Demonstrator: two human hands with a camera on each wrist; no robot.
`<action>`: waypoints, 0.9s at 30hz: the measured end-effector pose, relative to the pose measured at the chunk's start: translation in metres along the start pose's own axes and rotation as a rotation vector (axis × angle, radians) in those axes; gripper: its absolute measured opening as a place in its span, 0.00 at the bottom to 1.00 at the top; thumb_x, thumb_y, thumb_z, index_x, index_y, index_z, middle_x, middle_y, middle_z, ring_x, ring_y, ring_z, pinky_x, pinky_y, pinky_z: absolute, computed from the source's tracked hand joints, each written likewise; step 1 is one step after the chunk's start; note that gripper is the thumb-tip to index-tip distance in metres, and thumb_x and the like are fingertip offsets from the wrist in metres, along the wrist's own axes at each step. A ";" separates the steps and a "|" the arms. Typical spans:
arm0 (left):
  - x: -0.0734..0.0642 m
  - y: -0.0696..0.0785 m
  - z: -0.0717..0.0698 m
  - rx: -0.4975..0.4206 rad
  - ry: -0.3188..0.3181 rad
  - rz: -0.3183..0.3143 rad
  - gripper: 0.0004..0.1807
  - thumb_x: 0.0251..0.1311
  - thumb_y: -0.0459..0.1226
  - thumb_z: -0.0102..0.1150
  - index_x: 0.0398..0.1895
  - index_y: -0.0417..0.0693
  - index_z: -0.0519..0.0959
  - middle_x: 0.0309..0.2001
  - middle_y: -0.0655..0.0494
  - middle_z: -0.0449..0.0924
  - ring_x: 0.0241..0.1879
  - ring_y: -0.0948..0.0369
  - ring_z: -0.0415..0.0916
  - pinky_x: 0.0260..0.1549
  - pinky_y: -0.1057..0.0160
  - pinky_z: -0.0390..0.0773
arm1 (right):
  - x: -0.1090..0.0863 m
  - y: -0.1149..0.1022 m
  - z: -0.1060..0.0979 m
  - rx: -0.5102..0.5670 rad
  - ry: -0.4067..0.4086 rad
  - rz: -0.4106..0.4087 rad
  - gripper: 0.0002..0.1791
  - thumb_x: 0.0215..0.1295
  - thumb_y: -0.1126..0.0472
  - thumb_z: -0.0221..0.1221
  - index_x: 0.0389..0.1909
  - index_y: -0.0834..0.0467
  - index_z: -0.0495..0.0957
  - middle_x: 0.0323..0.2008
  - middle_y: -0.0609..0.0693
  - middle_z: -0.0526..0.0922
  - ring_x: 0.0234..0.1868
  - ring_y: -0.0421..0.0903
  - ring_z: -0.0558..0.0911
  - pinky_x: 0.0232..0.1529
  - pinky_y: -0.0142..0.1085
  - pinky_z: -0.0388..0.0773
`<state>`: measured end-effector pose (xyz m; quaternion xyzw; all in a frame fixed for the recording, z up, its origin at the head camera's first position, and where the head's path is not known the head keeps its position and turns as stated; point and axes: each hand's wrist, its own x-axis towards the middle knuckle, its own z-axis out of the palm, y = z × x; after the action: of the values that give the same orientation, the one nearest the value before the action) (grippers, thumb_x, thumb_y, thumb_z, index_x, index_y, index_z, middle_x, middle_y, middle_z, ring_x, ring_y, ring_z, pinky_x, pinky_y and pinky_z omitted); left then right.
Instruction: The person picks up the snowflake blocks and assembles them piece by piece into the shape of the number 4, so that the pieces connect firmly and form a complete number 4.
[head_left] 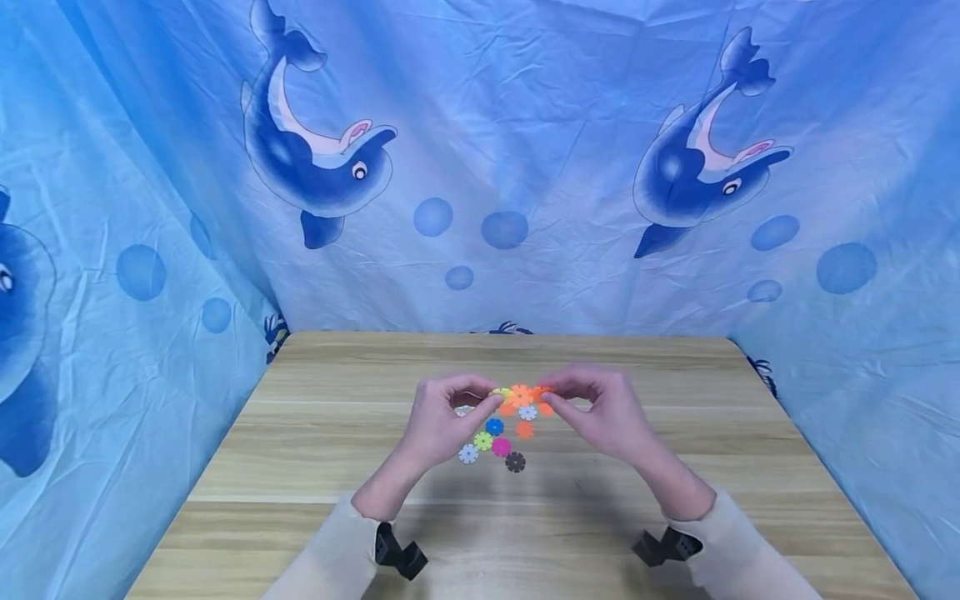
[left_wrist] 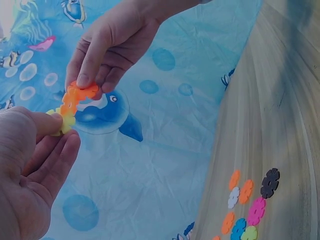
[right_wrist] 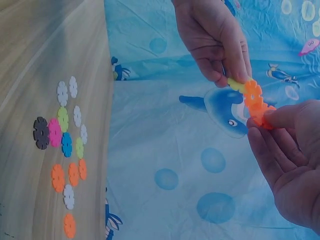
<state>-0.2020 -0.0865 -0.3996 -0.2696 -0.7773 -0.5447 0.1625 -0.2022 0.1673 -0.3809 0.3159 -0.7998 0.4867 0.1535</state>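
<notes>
My left hand [head_left: 444, 418] pinches a yellow notched snowflake disc [left_wrist: 66, 123] between thumb and fingers. With thumb and fingertips, my right hand [head_left: 604, 410] grips an orange snowflake disc [left_wrist: 88, 90]. Another orange disc [head_left: 521, 395] sits between the two hands and links the yellow one to the gripped orange one in a short chain. Both hands hold this chain above the table, and their fingertips partly cover the end discs. Below lie loose discs: blue [head_left: 494, 427], yellow-green [head_left: 483, 441], pink [head_left: 501, 447], black [head_left: 515, 462], white [head_left: 528, 412] and orange [head_left: 525, 430].
The discs lie spread on a wood-grain table [head_left: 300, 467]. Blue cloth [head_left: 570, 275] printed with dolphins and bubbles rises behind the table and along both sides. More white discs [right_wrist: 62, 94] lie at one end of the group. Each wrist wears a small black camera [head_left: 399, 552].
</notes>
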 end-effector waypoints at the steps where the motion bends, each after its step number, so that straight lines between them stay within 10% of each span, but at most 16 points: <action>1: 0.000 0.000 0.000 0.002 0.003 0.000 0.02 0.64 0.32 0.74 0.39 0.45 0.91 0.35 0.53 0.93 0.34 0.62 0.90 0.42 0.66 0.91 | 0.000 -0.001 0.000 -0.011 0.001 -0.001 0.13 0.61 0.74 0.73 0.44 0.56 0.91 0.39 0.49 0.93 0.38 0.44 0.92 0.44 0.33 0.91; 27: -0.003 -0.006 0.003 -0.109 0.032 0.070 0.02 0.65 0.31 0.72 0.38 0.40 0.91 0.33 0.47 0.92 0.32 0.63 0.90 0.40 0.63 0.92 | 0.001 -0.010 0.000 -0.059 -0.023 -0.001 0.10 0.60 0.71 0.75 0.41 0.56 0.92 0.37 0.49 0.94 0.35 0.39 0.92 0.39 0.32 0.91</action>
<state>-0.2031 -0.0862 -0.4074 -0.2963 -0.7340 -0.5843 0.1787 -0.1968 0.1640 -0.3735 0.3171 -0.8154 0.4594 0.1537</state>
